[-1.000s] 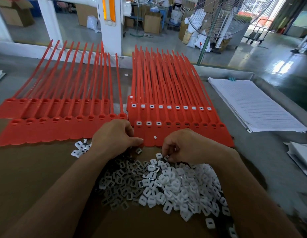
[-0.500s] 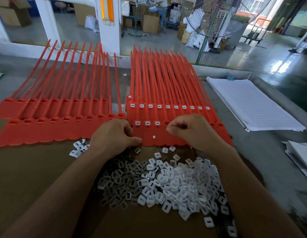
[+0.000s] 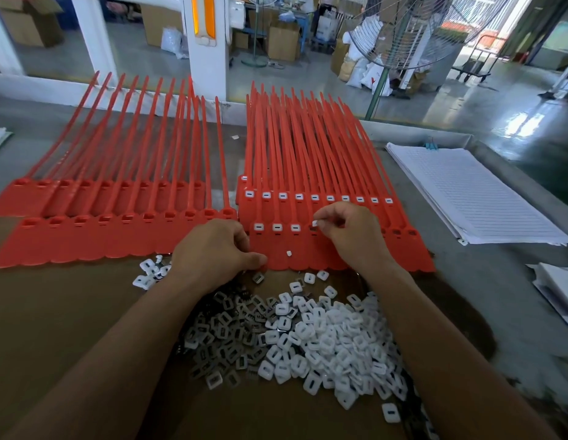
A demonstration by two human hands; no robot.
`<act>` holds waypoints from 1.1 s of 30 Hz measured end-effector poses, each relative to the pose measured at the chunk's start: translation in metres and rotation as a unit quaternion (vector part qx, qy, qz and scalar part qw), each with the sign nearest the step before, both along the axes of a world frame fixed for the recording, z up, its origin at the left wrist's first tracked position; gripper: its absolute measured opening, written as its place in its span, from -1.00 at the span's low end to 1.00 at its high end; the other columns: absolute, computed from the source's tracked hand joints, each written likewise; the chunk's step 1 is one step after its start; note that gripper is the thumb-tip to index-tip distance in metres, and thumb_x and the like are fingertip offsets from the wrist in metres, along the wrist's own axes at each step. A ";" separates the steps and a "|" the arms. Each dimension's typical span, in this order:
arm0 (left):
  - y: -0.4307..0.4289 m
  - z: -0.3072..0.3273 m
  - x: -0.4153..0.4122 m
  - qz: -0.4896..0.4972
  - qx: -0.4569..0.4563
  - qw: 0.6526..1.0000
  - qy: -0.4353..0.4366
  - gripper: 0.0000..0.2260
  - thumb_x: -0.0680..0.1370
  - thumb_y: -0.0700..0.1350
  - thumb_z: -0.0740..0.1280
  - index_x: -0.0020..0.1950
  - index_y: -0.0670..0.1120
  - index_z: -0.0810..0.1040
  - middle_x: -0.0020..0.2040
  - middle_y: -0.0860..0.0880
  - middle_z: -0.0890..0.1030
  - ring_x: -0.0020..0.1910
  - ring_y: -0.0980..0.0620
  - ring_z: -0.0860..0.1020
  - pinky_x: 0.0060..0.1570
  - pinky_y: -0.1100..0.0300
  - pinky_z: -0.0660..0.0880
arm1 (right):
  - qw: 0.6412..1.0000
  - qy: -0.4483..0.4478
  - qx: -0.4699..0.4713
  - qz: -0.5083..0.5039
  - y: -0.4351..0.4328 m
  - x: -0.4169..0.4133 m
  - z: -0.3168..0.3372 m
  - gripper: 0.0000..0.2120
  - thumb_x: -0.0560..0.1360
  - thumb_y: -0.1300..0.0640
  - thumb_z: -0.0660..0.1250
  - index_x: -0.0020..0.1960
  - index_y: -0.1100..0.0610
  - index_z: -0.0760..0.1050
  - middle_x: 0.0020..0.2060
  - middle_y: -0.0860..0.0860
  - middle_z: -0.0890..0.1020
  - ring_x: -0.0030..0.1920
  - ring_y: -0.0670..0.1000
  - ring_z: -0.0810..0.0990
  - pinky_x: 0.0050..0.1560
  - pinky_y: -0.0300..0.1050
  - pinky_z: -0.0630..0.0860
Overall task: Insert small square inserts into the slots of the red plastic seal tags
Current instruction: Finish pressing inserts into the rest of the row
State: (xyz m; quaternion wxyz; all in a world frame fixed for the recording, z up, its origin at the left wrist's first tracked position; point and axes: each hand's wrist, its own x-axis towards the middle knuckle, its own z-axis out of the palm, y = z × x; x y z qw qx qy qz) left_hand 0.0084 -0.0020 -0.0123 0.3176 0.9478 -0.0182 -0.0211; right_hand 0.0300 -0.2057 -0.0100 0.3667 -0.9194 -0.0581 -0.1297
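My right grip (image 3: 349,233) has its thumb and forefinger pressed together on one white insert (image 3: 315,223), held just above the fourth slot in the near row of the right-hand seal tags (image 3: 308,249). Three slots to its left already carry inserts, and the far row behind them is filled across. The right grip's knuckles hide the next slots toward the right edge of the counter (image 3: 466,281).

My left grip (image 3: 212,252) is curled, its thumb tip against the near edge of those tags. I cannot tell whether it pinches anything.

A second ago the right grip was down at the far edge of the insert pile (image 3: 333,341); since then it has come up to the row. The left grip has not shifted, and the filled count in the near row is unchanged.

One loose insert (image 3: 289,253) lies on a tag body between my grips. The pile sits on the cardboard sheet (image 3: 54,328) by the near edge, with a small cluster (image 3: 149,271) left of my left grip. The left-hand seal tags (image 3: 117,236) have open slots. A stack of lined paper (image 3: 473,192) lies toward the right edge.
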 end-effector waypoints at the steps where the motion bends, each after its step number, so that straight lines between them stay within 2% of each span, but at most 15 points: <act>1: 0.000 0.000 0.000 0.000 0.000 1.000 0.002 -0.77 0.31 0.13 0.47 -0.27 0.03 0.51 -0.28 0.11 0.58 -0.26 0.15 0.52 -0.17 0.10 0.51 | 1.000 0.009 -0.007 0.003 0.001 0.000 -0.001 -0.90 0.47 0.24 0.34 -0.07 0.09 0.58 -0.17 -0.12 0.54 -0.15 -0.22 0.47 -0.10 -0.46 0.35; 5: 0.000 0.001 -0.001 0.001 0.000 1.000 0.004 -0.77 0.31 0.11 0.47 -0.27 0.02 0.51 -0.28 0.09 0.58 -0.25 0.14 0.52 -0.15 0.09 0.51 | 0.999 0.034 -0.019 0.004 0.002 0.001 -0.003 -0.92 0.46 0.21 0.35 -0.07 0.10 0.59 -0.10 -0.08 0.55 -0.06 -0.14 0.49 0.03 -0.24 0.40; 9: 0.000 0.001 -0.001 0.001 -0.002 1.000 0.006 -0.77 0.31 0.11 0.48 -0.26 0.01 0.52 -0.30 0.09 0.58 -0.27 0.13 0.53 -0.16 0.09 0.51 | 0.999 0.037 -0.039 0.000 0.004 0.003 -0.004 -0.95 0.44 0.20 0.38 -0.13 0.09 0.59 -0.11 -0.08 0.54 -0.09 -0.14 0.48 -0.01 -0.25 0.38; 13: 0.000 0.002 -0.001 0.000 -0.001 1.000 0.007 -0.77 0.31 0.11 0.48 -0.26 0.01 0.52 -0.30 0.09 0.58 -0.26 0.12 0.54 -0.15 0.08 0.51 | 0.998 0.035 -0.048 -0.004 0.005 0.004 -0.005 -0.88 0.43 0.21 0.39 -0.20 0.00 0.53 -0.10 -0.07 0.55 -0.09 -0.13 0.48 0.01 -0.22 0.41; 22: -0.001 0.002 0.000 0.005 -0.004 1.000 0.005 -0.77 0.31 0.11 0.48 -0.26 0.01 0.52 -0.26 0.09 0.58 -0.23 0.12 0.53 -0.11 0.06 0.51 | 0.996 0.029 -0.088 -0.013 0.008 0.006 -0.004 -0.91 0.46 0.22 0.35 -0.05 0.13 0.60 -0.03 -0.01 0.57 0.01 -0.05 0.51 0.09 -0.14 0.45; 29: -0.001 0.003 0.002 0.003 -0.003 1.000 0.005 -0.77 0.31 0.11 0.48 -0.26 0.02 0.52 -0.27 0.09 0.58 -0.24 0.14 0.52 -0.14 0.09 0.51 | 0.984 0.043 -0.171 0.013 0.005 -0.001 -0.001 -0.69 0.51 0.31 0.20 0.19 0.12 0.53 0.12 -0.01 0.53 0.19 -0.02 0.43 0.24 -0.04 0.38; 33: 0.000 0.001 0.002 0.007 -0.001 1.000 0.001 -0.77 0.30 0.11 0.48 -0.28 0.02 0.51 -0.30 0.10 0.57 -0.28 0.16 0.52 -0.19 0.13 0.48 | 0.974 0.041 -0.223 0.018 0.005 -0.005 -0.002 -0.64 0.50 0.31 0.20 0.23 0.05 0.51 0.17 -0.05 0.50 0.20 -0.03 0.39 0.14 -0.09 0.38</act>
